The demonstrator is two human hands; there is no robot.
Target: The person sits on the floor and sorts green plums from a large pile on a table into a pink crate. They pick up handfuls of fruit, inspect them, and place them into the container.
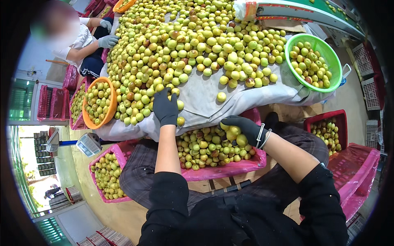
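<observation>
A large heap of green-yellow jujubes (147, 64), some with brown patches, covers the cloth-topped table (197, 98). My left hand (166, 107), in a dark glove, is at the heap's near edge with its fingers among the fruit; whether it grips one is hidden. Several jujubes (234, 134) are in my right hand (246, 127), also gloved and with bracelets at the wrist. That hand is just over the right part of a pink-lined crate (224, 173) between my knees, which is full of jujubes (200, 150). One loose jujube (221, 97) lies on the cloth between my hands.
An orange basket (114, 101) of jujubes stands at the table's left, a green basket (338, 66) at its right. More crates flank my legs: a pink one (121, 155) left, a red one (344, 129) right. A co-worker's gloved hand (108, 41) touches the heap. A conveyor (307, 12) runs behind.
</observation>
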